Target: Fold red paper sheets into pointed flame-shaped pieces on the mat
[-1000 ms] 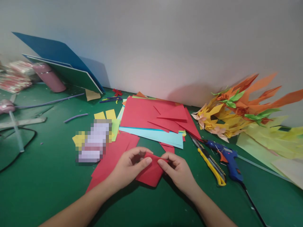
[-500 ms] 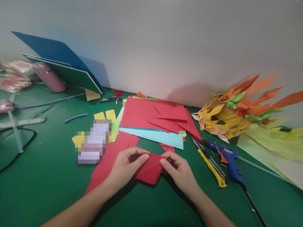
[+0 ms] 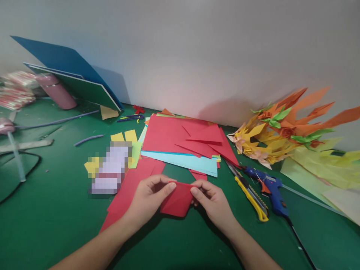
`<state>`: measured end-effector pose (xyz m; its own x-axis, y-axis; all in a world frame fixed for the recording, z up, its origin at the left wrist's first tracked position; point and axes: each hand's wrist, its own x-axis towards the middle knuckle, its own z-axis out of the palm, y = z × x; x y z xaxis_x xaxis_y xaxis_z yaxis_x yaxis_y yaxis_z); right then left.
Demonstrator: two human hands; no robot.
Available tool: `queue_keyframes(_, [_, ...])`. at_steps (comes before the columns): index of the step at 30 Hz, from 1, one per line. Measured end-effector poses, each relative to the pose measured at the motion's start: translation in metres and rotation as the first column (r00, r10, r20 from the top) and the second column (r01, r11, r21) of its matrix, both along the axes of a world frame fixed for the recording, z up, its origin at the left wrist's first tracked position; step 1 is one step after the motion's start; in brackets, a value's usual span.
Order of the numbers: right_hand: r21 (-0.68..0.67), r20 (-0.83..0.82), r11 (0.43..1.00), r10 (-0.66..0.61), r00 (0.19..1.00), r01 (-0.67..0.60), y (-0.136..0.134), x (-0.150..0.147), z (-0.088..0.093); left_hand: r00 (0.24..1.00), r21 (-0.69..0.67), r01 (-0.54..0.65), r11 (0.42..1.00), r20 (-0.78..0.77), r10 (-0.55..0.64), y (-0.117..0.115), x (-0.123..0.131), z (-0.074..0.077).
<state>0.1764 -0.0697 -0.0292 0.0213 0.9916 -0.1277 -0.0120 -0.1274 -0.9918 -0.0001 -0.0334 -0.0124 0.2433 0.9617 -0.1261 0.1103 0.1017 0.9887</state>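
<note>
Red paper [image 3: 176, 201], in our hands over the green table [image 3: 168, 247]
Our left hand [image 3: 147, 197] clamps its top left corner between thumb and fingers; our right hand [image 3: 213, 200] clamps the top right likewise. Some folding seems done; what is left, we cannot tell.

Pink bottle [image 3: 59, 93]: stood at the back left, in front of the green board [image 3: 92, 92].
Blue board [image 3: 64, 62]: rose slanting behind the green one, before the pale wall [image 3: 182, 56].
Purple strip [image 3: 88, 138]: lay curved on the green table [image 3: 56, 217].
Pixelated object [image 3: 111, 168]: lay near the strip, its details hidden.
Yellow cutter [image 3: 251, 198]: lay on the right, just beside the blue glue gun [image 3: 274, 187].
Black cable [image 3: 293, 230]: ran from the gun's handle.
Paper flowers [image 3: 289, 125]: sat at the far right, orange and yellow, with green leaves.
</note>
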Motion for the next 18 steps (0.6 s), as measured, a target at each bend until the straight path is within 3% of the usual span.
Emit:
queue_keyframes(10, [0.012,-0.001,1.0,0.023,1.0,-0.023,-0.0006,0.002,-0.0034,0.998,-0.034,-0.013,0.999,0.065,0.016,-0.0008,0.0,-0.0029])
queue_keyframes(18, [0.028,0.064,0.999,0.038,0.997,-0.04,-0.0027,0.0017,-0.0014,0.993,-0.07,0.022,0.997,0.12,-0.013,-0.0003,0.0011,0.0042])
